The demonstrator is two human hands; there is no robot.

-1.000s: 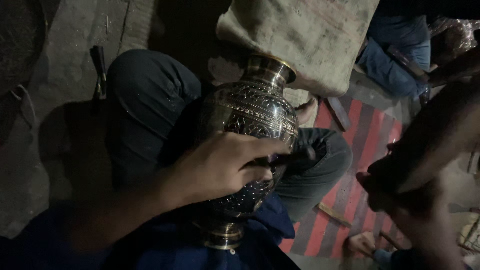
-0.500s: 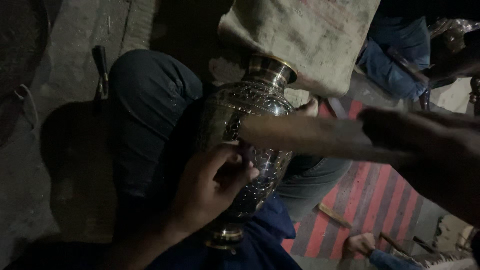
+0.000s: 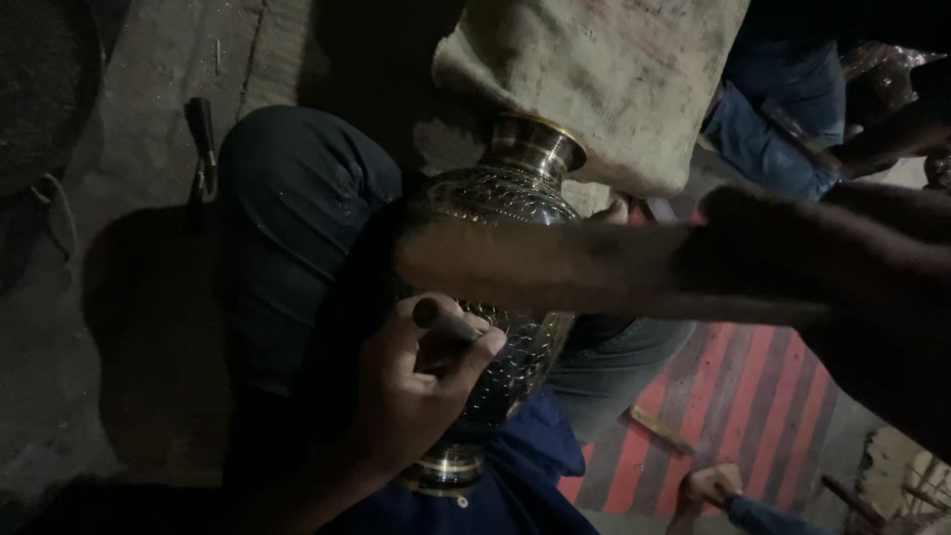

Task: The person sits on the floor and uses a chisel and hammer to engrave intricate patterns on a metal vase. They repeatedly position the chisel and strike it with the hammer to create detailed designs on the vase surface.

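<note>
left hand point(image 3: 421, 386): frame centre-bottom, fist closed around small dark punch point(image 3: 441, 319), tip on engraved metal vase point(image 3: 495, 213)
right hand point(image 3: 792, 258): blurred, grips wooden stick point(image 3: 535, 267) across vase

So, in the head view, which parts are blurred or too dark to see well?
Head view: the scene is dim overall; the right hand's stick is smeared by motion blur, and that hand is lost in shadow; the left hand is dark yet readable; the engraved metal vase catches small glints; the lower left is nearly black.
</note>
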